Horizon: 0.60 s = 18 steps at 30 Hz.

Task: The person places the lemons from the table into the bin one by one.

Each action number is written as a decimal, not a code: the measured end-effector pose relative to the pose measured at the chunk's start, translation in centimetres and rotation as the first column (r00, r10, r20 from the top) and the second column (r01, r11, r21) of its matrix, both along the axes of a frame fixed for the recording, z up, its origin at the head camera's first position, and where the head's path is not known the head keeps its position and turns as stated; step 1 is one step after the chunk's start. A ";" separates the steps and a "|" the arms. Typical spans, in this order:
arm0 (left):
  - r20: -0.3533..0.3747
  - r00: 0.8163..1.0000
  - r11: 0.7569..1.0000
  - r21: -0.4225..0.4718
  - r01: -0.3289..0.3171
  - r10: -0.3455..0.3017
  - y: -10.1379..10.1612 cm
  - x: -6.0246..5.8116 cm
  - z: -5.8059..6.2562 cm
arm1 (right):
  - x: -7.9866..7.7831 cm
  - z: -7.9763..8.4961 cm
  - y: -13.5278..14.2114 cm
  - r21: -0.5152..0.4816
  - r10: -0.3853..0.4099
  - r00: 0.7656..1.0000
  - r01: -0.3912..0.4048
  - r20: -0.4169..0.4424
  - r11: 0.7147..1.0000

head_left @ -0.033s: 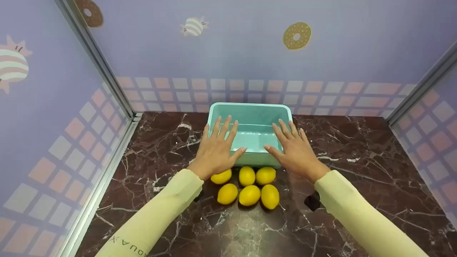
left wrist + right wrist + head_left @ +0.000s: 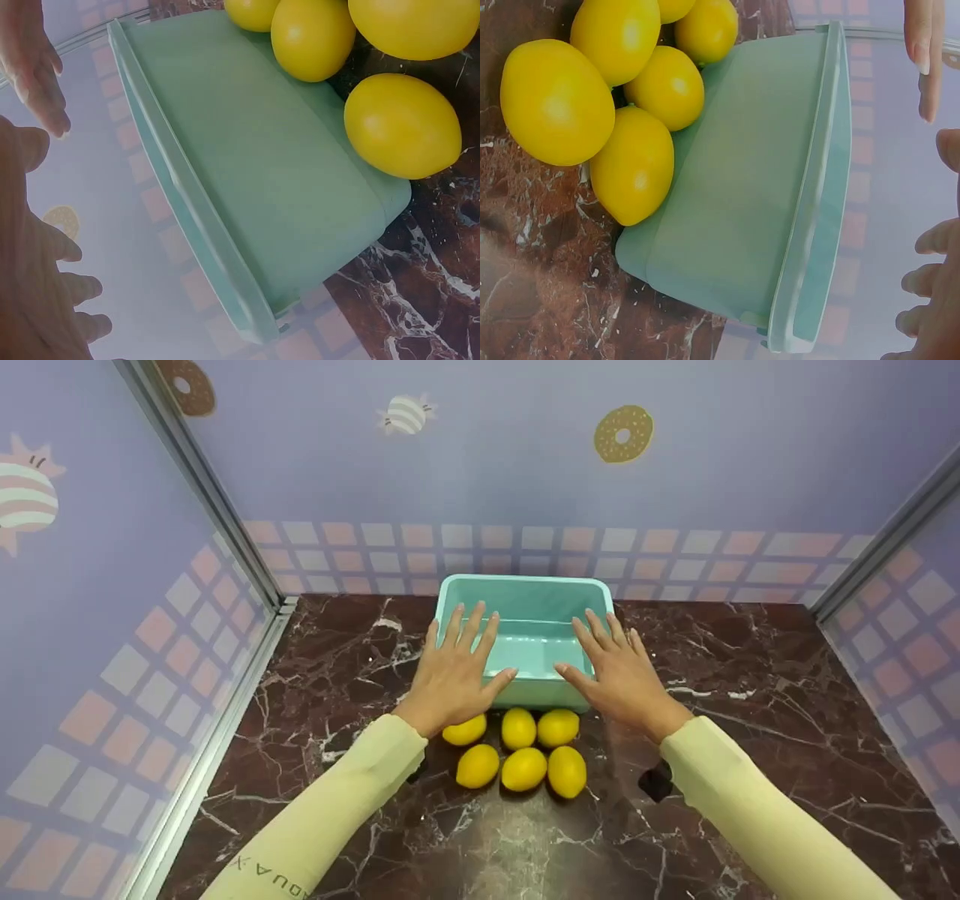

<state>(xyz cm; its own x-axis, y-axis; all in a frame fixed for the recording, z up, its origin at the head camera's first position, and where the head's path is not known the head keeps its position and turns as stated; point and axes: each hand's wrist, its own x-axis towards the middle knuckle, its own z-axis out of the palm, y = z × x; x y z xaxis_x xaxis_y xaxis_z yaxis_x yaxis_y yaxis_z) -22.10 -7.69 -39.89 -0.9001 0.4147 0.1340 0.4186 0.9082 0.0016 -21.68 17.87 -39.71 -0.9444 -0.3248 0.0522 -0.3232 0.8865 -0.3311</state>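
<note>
A pale teal plastic bin (image 2: 536, 694) stands on the dark marbled tabletop, its inside bare. Several yellow lemons (image 2: 524, 769) lie in two rows right in front of it; the left hand's wrist partly hides one at the back left. My left hand (image 2: 454, 675), fingers straight and spread, hovers palm down over the bin's left front corner and holds nothing. Over the right front corner, the right hand (image 2: 622, 679) is spread the same way, also holding nothing. Both wrist views show the hands above the level of the bin's rim (image 2: 184, 172).
Behind the bin rises a lilac wall (image 2: 510, 472) with pink and white checks and printed sweets. Side panels close in the left and right, with a metal rail (image 2: 225, 727) along the left edge. Marbled tabletop (image 2: 750, 735) extends on both sides of the bin.
</note>
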 end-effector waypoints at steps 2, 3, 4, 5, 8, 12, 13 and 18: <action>0.002 1.000 1.000 -0.005 0.001 -0.001 0.0 0.1 0.1 | -0.1 0.0 0.1 -0.003 -0.005 1.000 0.005 0.004 1.000; 0.003 1.000 1.000 -0.008 0.000 0.000 0.1 0.2 0.1 | -0.1 0.0 0.2 -0.003 -0.008 1.000 0.008 0.006 1.000; 0.002 1.000 1.000 -0.013 -0.001 0.001 0.1 0.2 0.2 | -0.2 0.0 0.3 -0.005 -0.012 1.000 0.012 0.008 1.000; 0.000 1.000 1.000 -0.017 -0.001 0.001 0.1 0.3 0.3 | -0.3 0.1 0.4 -0.005 -0.017 1.000 0.017 0.010 1.000; -0.015 1.000 1.000 -0.024 -0.002 0.002 0.2 0.4 0.4 | -0.7 0.0 0.8 -0.008 -0.029 0.999 0.030 0.016 1.000; -0.025 1.000 1.000 -0.011 0.002 -0.002 0.2 0.8 0.4 | -1.3 -0.3 1.2 -0.031 -0.051 0.998 0.052 0.027 0.998; -0.023 1.000 1.000 -0.009 0.004 -0.005 0.3 0.9 0.3 | -1.5 -0.4 1.3 -0.037 -0.058 0.998 0.059 0.032 0.998; -0.025 1.000 1.000 -0.010 0.016 -0.017 0.3 1.5 0.1 | -2.7 -1.0 2.1 -0.045 -0.093 0.993 0.097 0.071 0.994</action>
<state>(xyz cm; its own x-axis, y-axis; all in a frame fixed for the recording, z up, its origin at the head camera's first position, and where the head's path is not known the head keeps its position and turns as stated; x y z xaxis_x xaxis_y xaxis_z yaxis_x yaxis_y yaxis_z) -20.56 -7.40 -39.77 -0.8895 0.4308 0.1525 0.4334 0.9010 -0.0176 -24.41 19.98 -40.74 -0.9727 -0.2320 0.0000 -0.2133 0.8945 -0.3930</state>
